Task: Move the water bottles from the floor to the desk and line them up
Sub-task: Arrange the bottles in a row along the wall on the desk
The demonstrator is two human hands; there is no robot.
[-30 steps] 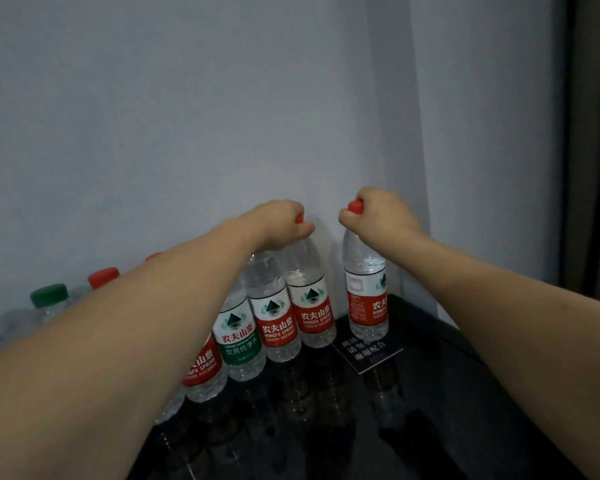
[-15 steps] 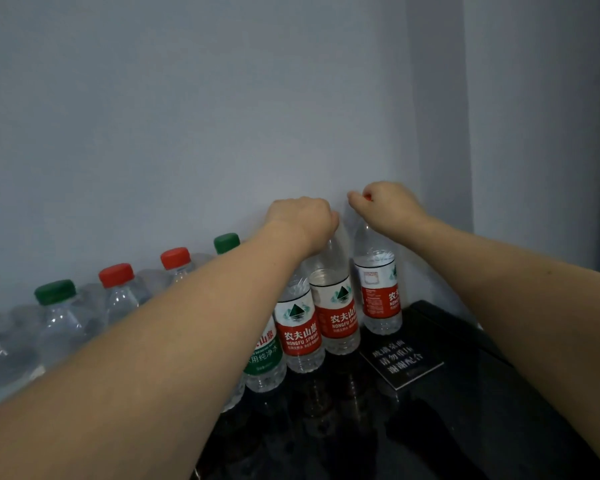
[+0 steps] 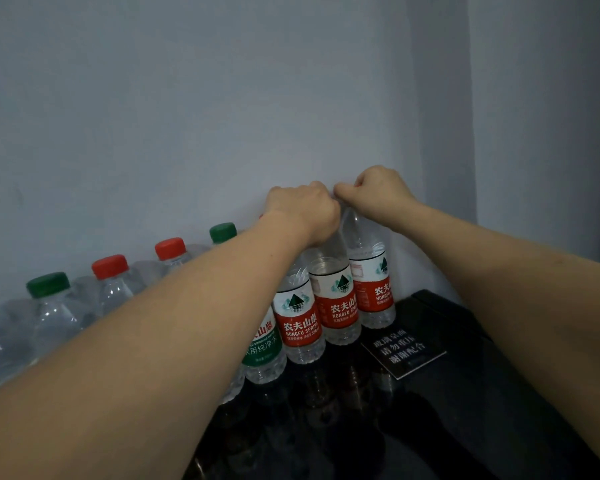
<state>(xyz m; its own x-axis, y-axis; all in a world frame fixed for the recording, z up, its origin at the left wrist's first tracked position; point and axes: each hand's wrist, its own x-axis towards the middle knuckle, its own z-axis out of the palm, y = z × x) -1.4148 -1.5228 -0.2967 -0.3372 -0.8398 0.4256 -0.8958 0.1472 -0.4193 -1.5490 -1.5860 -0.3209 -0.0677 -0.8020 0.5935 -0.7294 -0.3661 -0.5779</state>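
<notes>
Several clear water bottles with red or green caps stand in a row along the wall on the dark glass desk [image 3: 465,427]. My left hand [image 3: 302,211] grips the top of a red-label bottle [image 3: 336,299], second from the right end. My right hand [image 3: 374,190] grips the cap of the last bottle [image 3: 373,289], which stands upright beside it, touching or nearly so. Both caps are hidden under my fingers. Left of them stand another red-label bottle [image 3: 300,327] and a green-label bottle [image 3: 264,355], partly behind my left forearm.
A small black card with white writing [image 3: 400,351] lies on the desk just in front of the right-end bottles. The wall corner is close behind the row. A dark raised edge [image 3: 440,303] borders the desk at the right.
My right hand has brought the end bottle leftward against the neighbouring one, closing the gap. Both hands now meet above the caps. The view has shifted left, showing more of the row.
</notes>
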